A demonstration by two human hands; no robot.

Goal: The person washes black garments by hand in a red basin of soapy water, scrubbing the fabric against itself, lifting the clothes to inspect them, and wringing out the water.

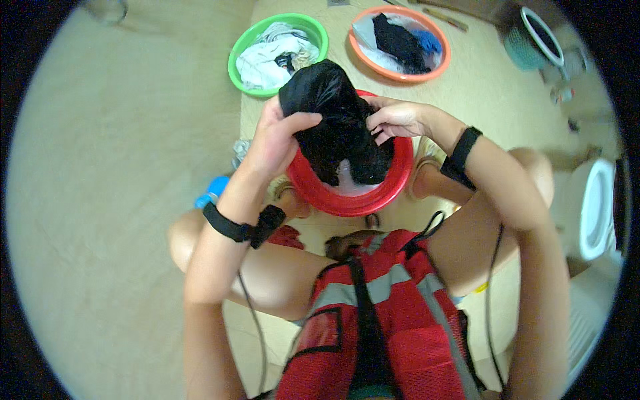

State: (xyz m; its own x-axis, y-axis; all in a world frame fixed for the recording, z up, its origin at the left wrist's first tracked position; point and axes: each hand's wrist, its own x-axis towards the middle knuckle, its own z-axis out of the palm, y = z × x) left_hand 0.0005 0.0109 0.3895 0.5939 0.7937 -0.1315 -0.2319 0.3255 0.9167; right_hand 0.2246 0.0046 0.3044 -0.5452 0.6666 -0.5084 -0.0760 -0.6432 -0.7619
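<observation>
A wet black cloth garment (334, 117) is raised over a red plastic basin (340, 204) between my feet. Its lower part hangs down into the basin, where whitish water (350, 186) shows. My left hand (280, 135) grips the garment's left side, the thumb lying across the front. On the other side, my right hand (397, 119) pinches the cloth with bent fingers. Part of the basin's far rim is hidden behind the garment and my right hand.
Beyond the red basin stand a green basin (324, 37) of pale clothes and an orange basin (444, 42) with dark and blue cloth in suds. A teal basket (522, 50) is at the upper right. A white toilet (595, 210) stands on the right; a wall (125, 175) is left.
</observation>
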